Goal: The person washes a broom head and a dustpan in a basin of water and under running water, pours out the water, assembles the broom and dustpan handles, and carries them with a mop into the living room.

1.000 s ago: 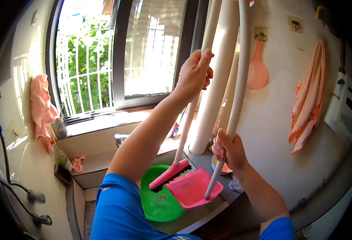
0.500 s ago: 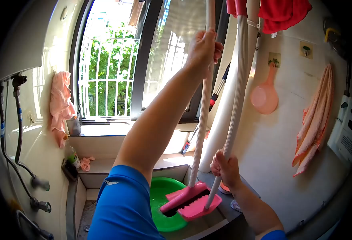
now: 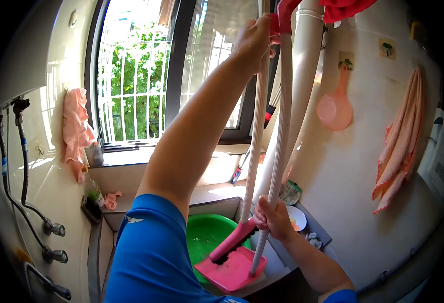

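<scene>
My left hand [image 3: 255,44] is wrapped high around the white pole of a broom [image 3: 233,241], close to the pink top of the dustpan's handle. The broom's pink head, with dark bristles, sits over the pink dustpan [image 3: 227,275]. Lower down, my right hand [image 3: 273,218] grips the dustpan's ribbed white pole. The two poles run nearly side by side. Below the broom and dustpan, a green basin [image 3: 202,227] with water in it stands inside a tiled sink [image 3: 217,206] and is partly covered by them.
A white pipe [image 3: 308,65] rises behind the poles, beside a barred window [image 3: 131,96]. On the right wall hang a pink ladle [image 3: 335,111] and a pink towel [image 3: 399,141]. A white bowl [image 3: 298,218] sits on the ledge. Taps [image 3: 55,230] project at left.
The dustpan has swung left, its pole now close to the broom's. The broom head now overlaps the pan more. Both hands have shifted, and the view has moved slightly.
</scene>
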Demonstrator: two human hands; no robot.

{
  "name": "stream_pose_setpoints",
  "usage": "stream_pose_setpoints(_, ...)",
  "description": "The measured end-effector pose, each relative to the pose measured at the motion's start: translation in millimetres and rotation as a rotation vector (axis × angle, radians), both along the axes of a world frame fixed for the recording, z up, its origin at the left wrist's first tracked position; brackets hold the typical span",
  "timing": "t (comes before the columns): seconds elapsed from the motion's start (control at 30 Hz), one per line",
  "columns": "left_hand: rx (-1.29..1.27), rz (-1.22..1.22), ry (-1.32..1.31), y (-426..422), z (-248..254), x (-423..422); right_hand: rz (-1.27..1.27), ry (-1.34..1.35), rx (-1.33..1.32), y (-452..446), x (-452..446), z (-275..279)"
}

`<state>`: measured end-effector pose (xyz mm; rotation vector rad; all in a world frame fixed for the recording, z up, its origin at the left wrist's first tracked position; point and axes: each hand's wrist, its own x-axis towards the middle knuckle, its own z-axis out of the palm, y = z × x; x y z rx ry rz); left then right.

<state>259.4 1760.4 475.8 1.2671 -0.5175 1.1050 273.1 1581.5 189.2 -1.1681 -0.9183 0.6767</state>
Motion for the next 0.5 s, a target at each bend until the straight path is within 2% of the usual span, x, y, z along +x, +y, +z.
stream_pose_setpoints(0.13, -0.033, -0.187, -0.027, -5, 1, 14, -0.030, 0.026, 0.026, -4, -5, 1)
stream_pose_setpoints(0.2, 0.024, -0.243, 0.098, 4, 2, 27, 0.044, -0.022, 0.078, -8, -5, -2)
stream_pose_setpoints(0.27, 0.003, -0.350, 0.056, 1, 1, 29, 0.033, -0.026, 0.062, -7, -4, -2)
stream_pose_setpoints(0.33, 0.058, -0.328, 0.065, -16, 0, 14, 0.021, -0.025, 0.042, -7, -3, -2)
stream_pose_setpoints(0.4, 0.029, -0.485, 0.082, -10, 6, 21, 0.045, -0.049, 0.016, -7, -2, -1)
stream_pose_setpoints(0.43, 0.300, -0.683, 0.084, 18, 11, 37, 0.037, -0.082, 0.034, -7, -1, -2)
stream_pose_setpoints(0.5, 0.138, -0.411, 0.055, 0, 15, 13, 0.007, -0.104, 0.019, -8, -1, 2)
